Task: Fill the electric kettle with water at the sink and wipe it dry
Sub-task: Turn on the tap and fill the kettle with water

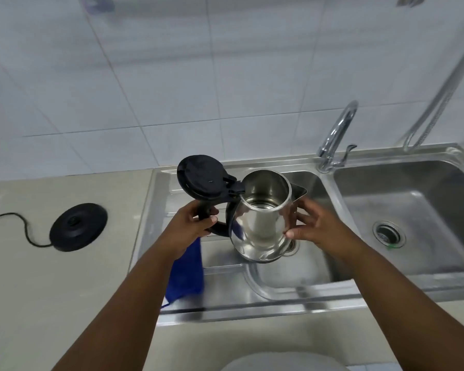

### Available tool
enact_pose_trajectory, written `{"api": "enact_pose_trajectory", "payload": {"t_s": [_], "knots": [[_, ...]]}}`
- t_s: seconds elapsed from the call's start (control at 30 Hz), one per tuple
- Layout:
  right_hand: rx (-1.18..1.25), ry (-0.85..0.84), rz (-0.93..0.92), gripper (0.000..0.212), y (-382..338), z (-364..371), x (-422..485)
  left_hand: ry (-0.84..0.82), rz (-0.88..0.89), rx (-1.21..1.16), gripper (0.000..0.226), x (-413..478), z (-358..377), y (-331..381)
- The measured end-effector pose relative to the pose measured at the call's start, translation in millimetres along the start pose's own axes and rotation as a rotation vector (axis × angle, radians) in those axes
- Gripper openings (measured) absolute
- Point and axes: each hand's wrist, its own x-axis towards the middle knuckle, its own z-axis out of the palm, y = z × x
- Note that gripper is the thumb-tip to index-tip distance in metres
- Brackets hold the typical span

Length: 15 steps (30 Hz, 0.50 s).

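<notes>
A shiny steel electric kettle [260,223] hangs in the air over the left sink basin [311,274], its black lid [202,178] flipped open to the left. My left hand [190,223] grips the black handle. My right hand [314,226] presses against the kettle's right side below the spout. The kettle's inside looks bare metal; I cannot tell if water is in it. A blue cloth [186,274] lies on the draining board under my left forearm. The chrome tap [335,135] stands behind and to the right, with no water running.
The kettle's black power base [78,227] with its cord sits on the beige counter at the left. A second, deeper basin [413,215] with a drain lies at the right. A metal hose [437,100] hangs along the white tiled wall.
</notes>
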Motion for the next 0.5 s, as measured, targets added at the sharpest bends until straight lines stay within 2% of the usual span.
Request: {"api": "enact_pose_trajectory", "payload": {"t_s": [0.33, 0.5], "knots": [[-0.004, -0.058, 0.024, 0.053, 20, -81, -9, -0.018, -0.076, -0.069, 0.028, 22, 80, -10], [-0.005, -0.073, 0.062, 0.055, 34, -102, -5, -0.056, -0.123, 0.019, 0.023, 38, 99, -19]]}}
